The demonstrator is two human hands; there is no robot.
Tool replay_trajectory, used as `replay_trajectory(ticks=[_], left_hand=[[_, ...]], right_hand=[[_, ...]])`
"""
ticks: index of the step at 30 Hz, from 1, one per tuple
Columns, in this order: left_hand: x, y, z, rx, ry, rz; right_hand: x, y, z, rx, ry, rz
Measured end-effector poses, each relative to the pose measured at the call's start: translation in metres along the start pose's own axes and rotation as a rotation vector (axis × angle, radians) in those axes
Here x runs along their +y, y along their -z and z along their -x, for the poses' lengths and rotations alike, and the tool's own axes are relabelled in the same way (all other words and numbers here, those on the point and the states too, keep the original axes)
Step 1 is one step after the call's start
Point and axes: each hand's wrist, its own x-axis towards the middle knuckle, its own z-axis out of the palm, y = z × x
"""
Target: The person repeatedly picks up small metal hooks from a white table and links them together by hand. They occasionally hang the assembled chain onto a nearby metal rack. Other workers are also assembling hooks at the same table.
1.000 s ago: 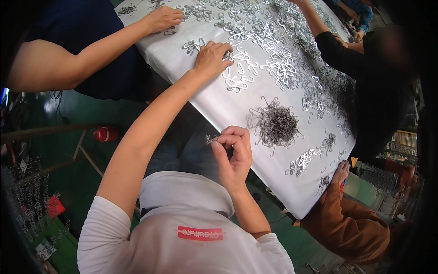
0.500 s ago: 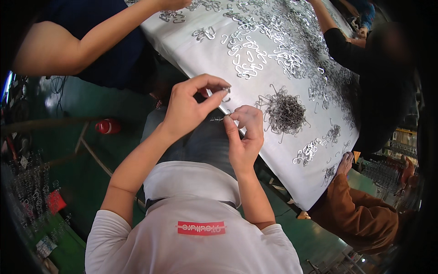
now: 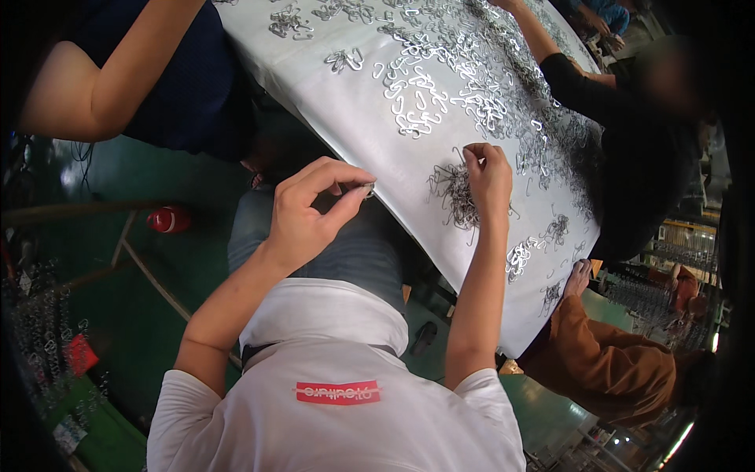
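Observation:
My left hand is at the near edge of the table, with thumb and forefinger pinched on a small curved metal piece. Most of that piece is covered by the fingertips. Over the dark heap of thin wire hooks is my right hand, thumb and fingertips brought together at the heap's upper right side. What those fingertips hold, if anything, is too small to make out. Farther up the table lie loose shiny metal hooks, and a smaller group of shiny hooks rests to the right of the heap.
The table has a pale cover. One co-worker's arm reaches in at left; another in black sleeves works across the table. At right a person's hand rests on the table edge. A red object stands on the green floor.
My right hand has moved right and away from me, from beside my left hand to the wire heap. My left hand has come slightly left and lower, still pinching the metal piece.

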Motion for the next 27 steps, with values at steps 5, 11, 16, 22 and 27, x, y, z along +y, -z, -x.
replay_trajectory(ticks=[5,11,16,22,27], left_hand=[[-0.001,0.003,0.005,0.024,0.012,0.007],[-0.007,0.001,0.011,0.044,0.02,0.071],[-0.008,0.0,0.015,0.033,0.034,0.098],[-0.007,-0.004,0.016,0.047,0.034,0.079],[-0.008,-0.006,0.016,0.056,-0.005,0.07]], right_hand=[[0.023,-0.023,-0.043,-0.36,0.0,0.349],[-0.009,-0.023,-0.021,-0.124,0.205,-0.057],[-0.049,-0.001,0.015,-0.308,-0.089,-0.799],[-0.092,0.023,0.068,-0.458,-0.35,-1.33],[-0.104,0.019,0.081,-0.469,-0.317,-1.474]])
